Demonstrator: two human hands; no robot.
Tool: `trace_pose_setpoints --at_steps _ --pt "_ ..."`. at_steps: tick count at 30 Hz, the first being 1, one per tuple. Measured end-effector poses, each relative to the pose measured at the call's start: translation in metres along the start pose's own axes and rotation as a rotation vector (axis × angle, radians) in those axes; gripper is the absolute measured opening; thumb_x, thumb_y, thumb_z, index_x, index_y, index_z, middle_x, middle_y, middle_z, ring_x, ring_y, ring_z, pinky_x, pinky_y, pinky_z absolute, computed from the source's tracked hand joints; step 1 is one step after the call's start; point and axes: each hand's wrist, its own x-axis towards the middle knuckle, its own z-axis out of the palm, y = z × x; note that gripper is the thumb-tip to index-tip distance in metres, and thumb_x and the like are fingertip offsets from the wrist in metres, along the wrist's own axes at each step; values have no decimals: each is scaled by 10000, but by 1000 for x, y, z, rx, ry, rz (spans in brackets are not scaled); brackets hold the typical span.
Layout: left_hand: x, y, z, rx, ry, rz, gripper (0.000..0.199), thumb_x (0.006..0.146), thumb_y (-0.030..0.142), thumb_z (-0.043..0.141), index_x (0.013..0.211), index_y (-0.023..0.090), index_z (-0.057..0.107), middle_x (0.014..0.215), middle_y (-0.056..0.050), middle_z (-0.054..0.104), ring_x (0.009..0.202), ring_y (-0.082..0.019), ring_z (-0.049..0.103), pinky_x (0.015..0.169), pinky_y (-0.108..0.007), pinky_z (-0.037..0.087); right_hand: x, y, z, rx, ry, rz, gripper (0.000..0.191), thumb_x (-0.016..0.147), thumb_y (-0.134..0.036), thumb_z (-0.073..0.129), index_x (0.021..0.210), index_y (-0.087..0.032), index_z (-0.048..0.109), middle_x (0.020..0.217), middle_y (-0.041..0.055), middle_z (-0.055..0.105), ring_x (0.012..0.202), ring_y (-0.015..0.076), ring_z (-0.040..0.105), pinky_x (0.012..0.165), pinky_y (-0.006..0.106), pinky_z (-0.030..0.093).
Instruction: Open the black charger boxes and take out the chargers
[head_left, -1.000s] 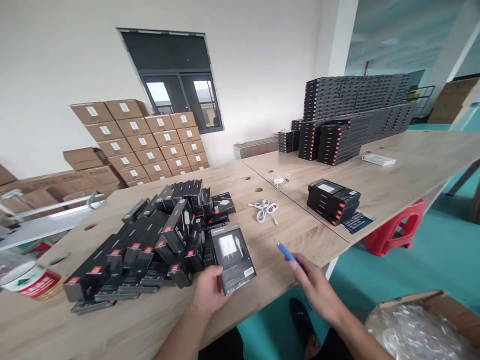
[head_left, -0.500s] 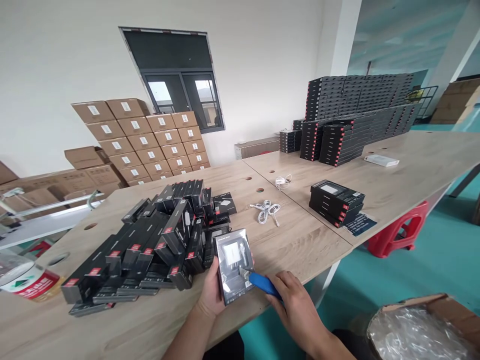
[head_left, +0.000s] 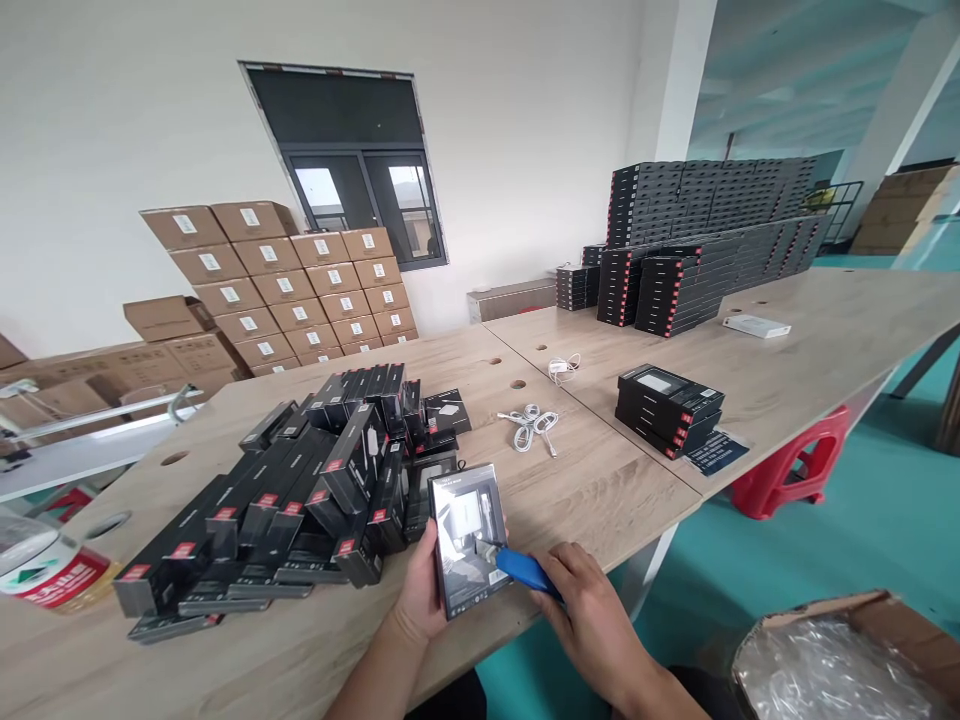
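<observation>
Black and glossy, a flat rectangular cardboard box [head_left: 466, 565] with a white plug [head_left: 465, 518] shown on its face sits gripped in our left hand [head_left: 421, 585], above the front edge of a pale wood-grain table [head_left: 585, 500], tilted toward us, presumably to keep that face steady and in view. Our right hand [head_left: 589, 610] is closed around a blue-handled cutter [head_left: 529, 572] with a metal tip [head_left: 487, 551], angled low across the face; whether the tip touches it, we cannot tell. At lower right, an open brown cardboard carton [head_left: 911, 628] holds crumpled clear plastic [head_left: 832, 665], likely placed to be close by. A loose heap of black, red-tagged boxes [head_left: 300, 470] lies just left of our left hand, seemingly for easy reach, while a squared stack of similar black boxes [head_left: 652, 420] stands apart at right, perhaps to separate two lots. By our count: one box and one cutter in hand, one clear plastic jar with a red-and-white label [head_left: 56, 570] at left, one red plastic stool [head_left: 791, 480] beside the table, two thin white cords [head_left: 531, 428] mid-table and one flat white box [head_left: 757, 326] farther along; the heap overlaps too much to number. Farthest off, four columns of brown, white-labelled cartons [head_left: 277, 285] stand beside one dark-framed rectangular window [head_left: 360, 125].
</observation>
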Motion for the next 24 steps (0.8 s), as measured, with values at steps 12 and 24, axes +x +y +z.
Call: trace_pose_setpoints --at_steps 12,24 --pt "1 -1 0 -33 9 -4 640 936 594 551 1333 103 652 1235 -194 729 1244 -382 630 1157 -561 379 -2 0 -6 -66 0 -13 334 938 -142 623 1255 -243 600 1053 83 643 943 276 624 822 446 573" --pt "0 2 0 7 233 -89 690 960 638 469 1271 55 667 1143 -195 763 1103 -343 716 1063 -478 489 11 2 -10 -115 47 -110 319 998 -208 540 1317 -210 547 1076 108 620 936 283 581 788 449 529"
